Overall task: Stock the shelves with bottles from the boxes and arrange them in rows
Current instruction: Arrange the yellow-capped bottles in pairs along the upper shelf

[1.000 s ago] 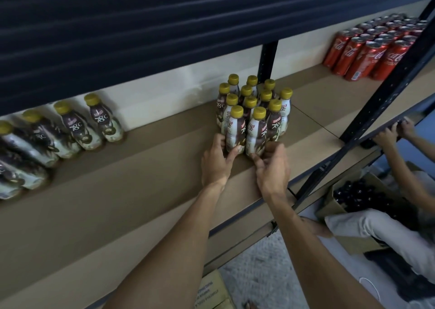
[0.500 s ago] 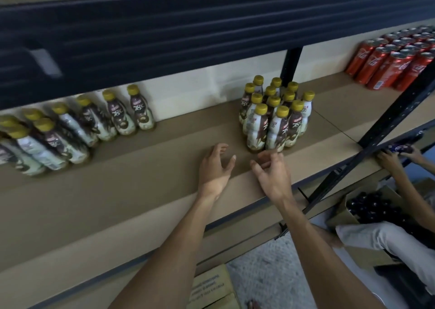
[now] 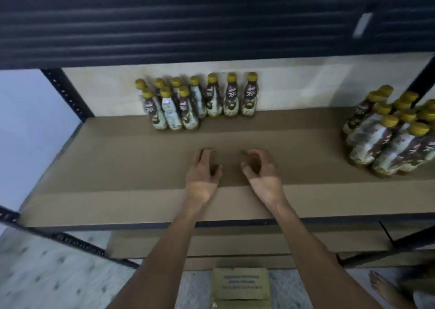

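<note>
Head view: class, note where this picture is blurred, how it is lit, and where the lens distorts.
Head view: motion blur smears the right bottle cluster and the white tag on the upper beam; head view: the back row of bottles is sharper, labels partly legible; head view: light is dim and flat, no glare; head view: that cluster leans outward, a wide-angle effect.

Left hand (image 3: pixel 203 170) and right hand (image 3: pixel 259 170) hover side by side over the brown shelf (image 3: pixel 117 167), fingers loosely curled, holding nothing. Back-wall bottles (image 3: pixel 213 100) stand upright; bottle cluster (image 3: pixel 386 137) stands at right. Cardboard box (image 3: pixel 241 285) lies below.
</note>
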